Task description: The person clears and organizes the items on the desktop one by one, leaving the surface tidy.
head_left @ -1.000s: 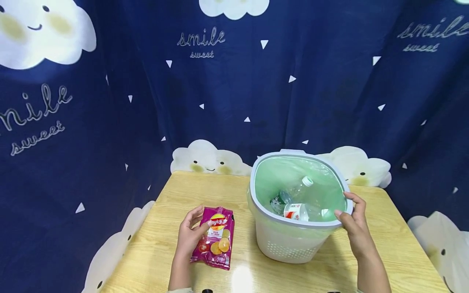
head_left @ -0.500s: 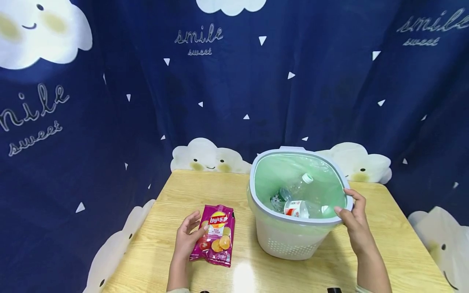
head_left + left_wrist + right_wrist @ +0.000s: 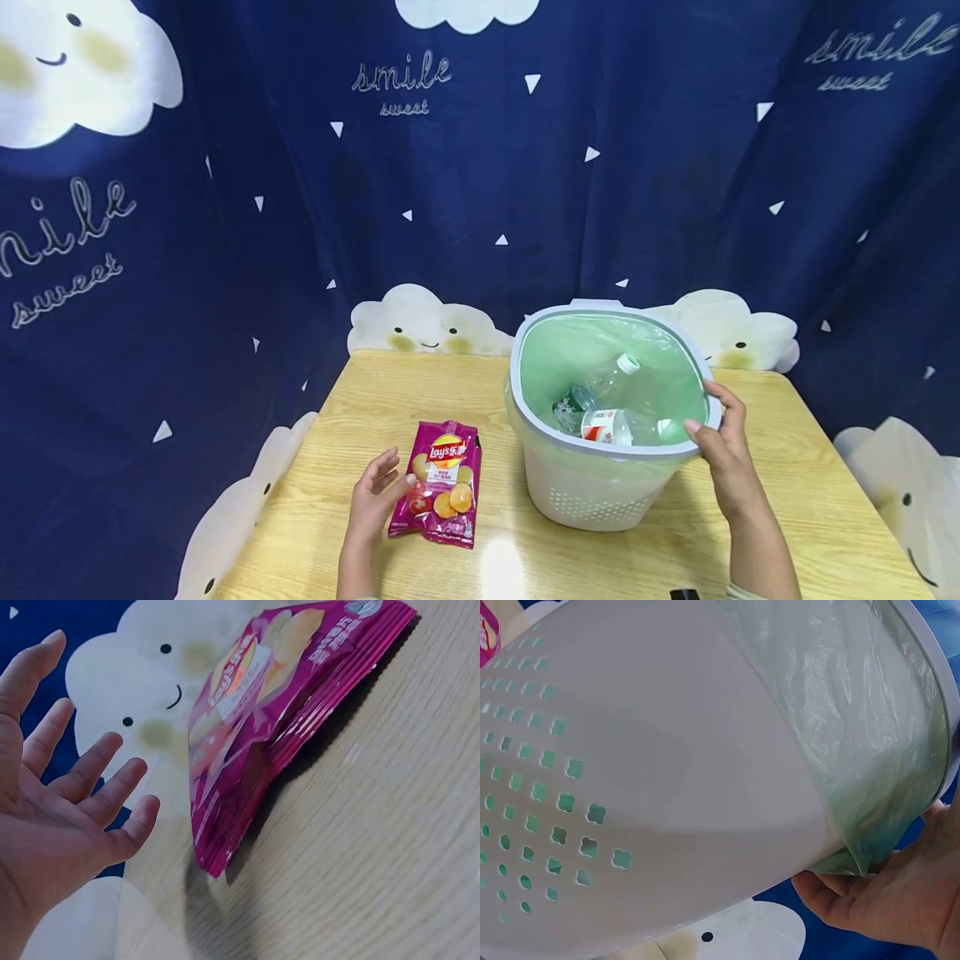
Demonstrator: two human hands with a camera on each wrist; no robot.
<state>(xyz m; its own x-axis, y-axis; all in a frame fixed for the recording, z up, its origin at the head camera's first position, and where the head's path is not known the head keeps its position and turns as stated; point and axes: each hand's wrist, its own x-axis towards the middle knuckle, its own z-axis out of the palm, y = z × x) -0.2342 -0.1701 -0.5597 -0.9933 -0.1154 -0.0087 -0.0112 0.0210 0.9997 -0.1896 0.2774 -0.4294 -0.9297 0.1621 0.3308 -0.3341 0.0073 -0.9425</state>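
Note:
A purple bag of chips [image 3: 444, 483] lies on the wooden table, left of the bin. My left hand [image 3: 372, 498] is just left of the bag, fingers spread and bent a little; the left wrist view shows a gap between this hand [image 3: 82, 787] and the chip bag [image 3: 277, 705]. My right hand [image 3: 726, 450] grips the right side of the rim of a white trash bin [image 3: 592, 500], thumb over the edge. A green liner [image 3: 577, 342] covers the inside of the bin and folds over its rim. In the right wrist view my right fingers [image 3: 821, 896] are under the liner's edge.
Inside the bin are several clear plastic bottles, one with a white cap [image 3: 628, 363] and one with a red-and-white label [image 3: 606, 427]. A dark blue curtain [image 3: 480, 183] with clouds hangs behind the table [image 3: 420, 383]. A black object [image 3: 683, 594] shows at the bottom edge.
My left hand has drawn back to the left, its thumb coming off the chip bag. The bag lies where it was. My right hand keeps its grip on the bin rim.

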